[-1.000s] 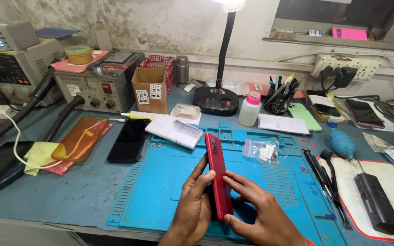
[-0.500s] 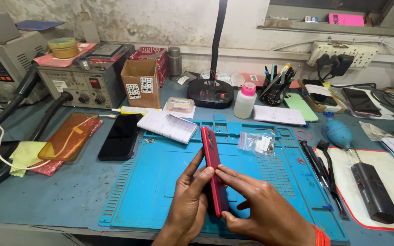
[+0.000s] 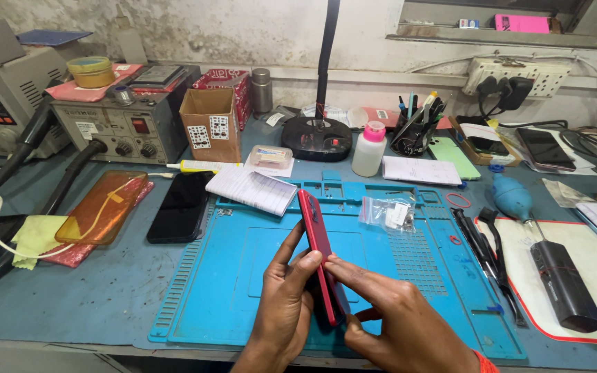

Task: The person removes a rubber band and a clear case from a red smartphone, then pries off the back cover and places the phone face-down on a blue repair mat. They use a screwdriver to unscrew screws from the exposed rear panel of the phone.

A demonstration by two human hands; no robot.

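- I'm holding a red phone [image 3: 319,252] on edge w/ both hands, over the front part of the blue mat [image 3: 229,290], near the bench's front edge.
- My left hand [image 3: 281,311] is gripping it from the left, fingers curled round its lower half.
- My right hand [image 3: 399,324] is pinching its right side, forefinger lying along the edge.
- A black phone [image 3: 181,207] is lying flat just off the mat's left edge, beside an orange case [image 3: 101,207].
- A notepad [image 3: 256,188] is overlapping the mat's back-left corner.
- A small clear bag [image 3: 388,213] is sitting on the mat's back-right part.
- Dark hand tools [image 3: 486,249] are lying along the mat's right edge.
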